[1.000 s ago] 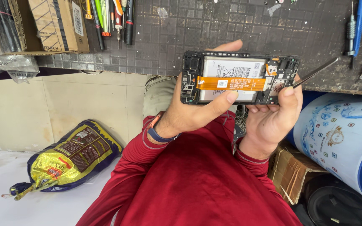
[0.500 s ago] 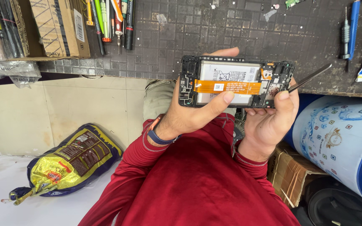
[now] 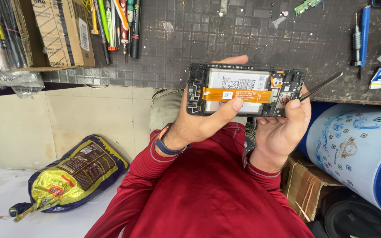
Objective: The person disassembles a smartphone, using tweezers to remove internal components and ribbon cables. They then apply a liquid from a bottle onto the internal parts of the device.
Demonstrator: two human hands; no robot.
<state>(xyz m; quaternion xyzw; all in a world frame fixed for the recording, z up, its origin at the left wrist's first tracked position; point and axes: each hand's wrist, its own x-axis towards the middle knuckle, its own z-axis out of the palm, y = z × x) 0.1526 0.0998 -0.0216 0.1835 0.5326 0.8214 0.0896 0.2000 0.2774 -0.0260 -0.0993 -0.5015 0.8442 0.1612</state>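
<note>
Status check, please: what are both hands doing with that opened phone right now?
Left hand grips opened phone, thumb on orange ribbon cable. Right hand steadies phone's end, holding thin metal tool. Nothing in the way.

Left hand (image 3: 199, 125): grips opened phone (image 3: 245, 90), thumb on orange ribbon (image 3: 237, 94).
Right hand (image 3: 283, 130): holds tweezers (image 3: 320, 87) at phone's edge.

Repair workshop: screwdrivers (image 3: 115, 26) on a gridded work mat (image 3: 225, 35).
</note>
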